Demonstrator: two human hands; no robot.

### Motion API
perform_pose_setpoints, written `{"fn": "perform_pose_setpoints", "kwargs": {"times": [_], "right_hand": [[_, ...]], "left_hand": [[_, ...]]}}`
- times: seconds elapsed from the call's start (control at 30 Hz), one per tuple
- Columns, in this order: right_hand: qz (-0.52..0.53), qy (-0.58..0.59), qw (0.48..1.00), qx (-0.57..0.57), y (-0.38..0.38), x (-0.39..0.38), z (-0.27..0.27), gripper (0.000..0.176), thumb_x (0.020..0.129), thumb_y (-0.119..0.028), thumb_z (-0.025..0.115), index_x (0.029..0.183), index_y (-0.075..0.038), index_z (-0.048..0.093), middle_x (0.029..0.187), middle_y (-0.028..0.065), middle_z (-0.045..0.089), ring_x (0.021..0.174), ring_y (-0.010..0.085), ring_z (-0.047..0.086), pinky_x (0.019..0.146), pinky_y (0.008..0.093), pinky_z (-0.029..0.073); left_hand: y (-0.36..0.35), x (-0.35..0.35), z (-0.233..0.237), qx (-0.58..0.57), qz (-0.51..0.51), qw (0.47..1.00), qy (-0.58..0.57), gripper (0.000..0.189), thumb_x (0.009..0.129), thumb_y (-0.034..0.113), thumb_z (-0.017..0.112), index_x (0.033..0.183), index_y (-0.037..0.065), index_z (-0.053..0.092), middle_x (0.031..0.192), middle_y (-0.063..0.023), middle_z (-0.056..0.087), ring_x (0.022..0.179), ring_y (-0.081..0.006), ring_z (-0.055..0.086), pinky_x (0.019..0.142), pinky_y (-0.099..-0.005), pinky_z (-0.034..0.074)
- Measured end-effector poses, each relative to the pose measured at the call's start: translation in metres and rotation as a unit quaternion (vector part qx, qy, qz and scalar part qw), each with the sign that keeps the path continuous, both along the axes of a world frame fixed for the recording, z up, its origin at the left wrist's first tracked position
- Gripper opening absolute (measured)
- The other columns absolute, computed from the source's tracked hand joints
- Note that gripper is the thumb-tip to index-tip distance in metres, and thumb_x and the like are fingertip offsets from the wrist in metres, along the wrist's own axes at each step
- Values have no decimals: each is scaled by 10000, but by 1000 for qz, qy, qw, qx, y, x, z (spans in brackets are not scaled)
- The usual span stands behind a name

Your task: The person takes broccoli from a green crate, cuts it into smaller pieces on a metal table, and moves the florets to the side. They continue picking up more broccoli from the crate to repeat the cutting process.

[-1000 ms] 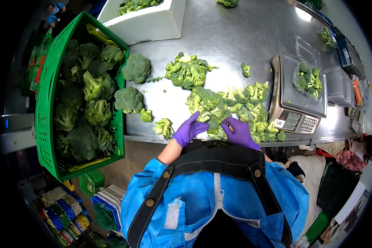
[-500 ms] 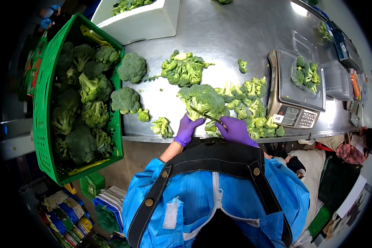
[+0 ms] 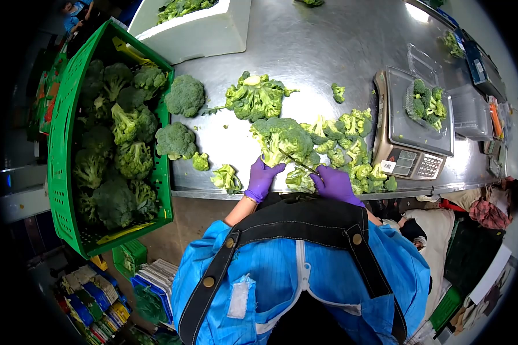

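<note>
Green and finely beaded on its crown, a broccoli head [image 3: 282, 135] sits near the table's front edge, pale branching stems toward the wearer. The left hand [image 3: 263, 179], in a smooth purple glove, is partly closed, fingers curled against the stem side. The right hand [image 3: 335, 183], gloved alike, is mostly closed around the end of a thin dark blade [image 3: 298, 161] that slants across those stems. Cut florets [image 3: 357, 152] lie in a knobbly heap to the right; beyond the head rests an upturned broccoli [image 3: 256, 100]. The metal table [image 3: 322, 52] is grey, lightly scuffed and glossy with glare. On its right, a boxy scale [image 3: 411, 164] bears a clear plastic tray of florets; at its far left stands a thick-walled white foam box [image 3: 195, 40]. Left of the table, a perforated green plastic crate [image 3: 63, 149] holds more broccoli above a dull brown floor [image 3: 195, 218].
</note>
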State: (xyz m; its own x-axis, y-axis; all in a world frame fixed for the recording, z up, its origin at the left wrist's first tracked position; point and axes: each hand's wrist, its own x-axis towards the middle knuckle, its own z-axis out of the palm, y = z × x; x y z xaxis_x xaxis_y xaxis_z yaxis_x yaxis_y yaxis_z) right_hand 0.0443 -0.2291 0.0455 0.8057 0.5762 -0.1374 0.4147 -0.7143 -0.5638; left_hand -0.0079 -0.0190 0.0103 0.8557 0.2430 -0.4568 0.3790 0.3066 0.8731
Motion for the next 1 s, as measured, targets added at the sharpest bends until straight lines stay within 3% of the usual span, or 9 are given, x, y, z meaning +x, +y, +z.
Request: {"fn": "perform_pose_setpoints", "kwargs": {"times": [0.13, 0.4, 0.77, 0.87, 1.0], "right_hand": [[-9, -17, 999, 34, 7, 1, -6, 266, 850, -340, 534, 806, -78, 521, 669, 100, 569, 612, 295, 578, 527, 402, 436], [-6, -21, 998, 62, 10, 3, -3, 253, 853, -316, 535, 807, -67, 526, 666, 110, 572, 608, 303, 579, 522, 405, 437], [-14, -4, 997, -79, 11, 0, 18, 265, 850, -305, 522, 820, -45, 478, 630, 141, 571, 541, 320, 571, 487, 431, 437], [-8, -53, 999, 1, 8, 0, -21, 239, 851, -279, 525, 823, -47, 477, 609, 141, 568, 536, 310, 576, 477, 423, 438], [-10, -52, 999, 1, 12, 2, -10, 221, 852, -257, 534, 822, -47, 473, 603, 135, 563, 522, 298, 572, 460, 409, 434]], "left_hand": [[1, 2, -2, 74, -31, 997, -1, 406, 724, 67, 709, 1073, -41, 531, 937, -79, 633, 815, -113, 583, 742, -246, 466], [-1, 3, -7, 53, -5, 999, 1, 399, 715, 96, 726, 1049, -38, 553, 885, -60, 642, 741, -92, 579, 669, -229, 462], [1, 5, -12, 114, -48, 992, 13, 363, 712, 126, 731, 999, -33, 574, 767, -31, 627, 623, -71, 522, 597, -222, 435], [1, 9, -2, 80, -29, 996, -21, 340, 715, 118, 724, 986, -28, 578, 748, -36, 628, 613, -73, 534, 592, -220, 440], [4, 10, -1, 101, -52, 993, 20, 329, 720, 105, 714, 986, -28, 574, 762, -60, 639, 646, -97, 580, 600, -225, 455]]}}
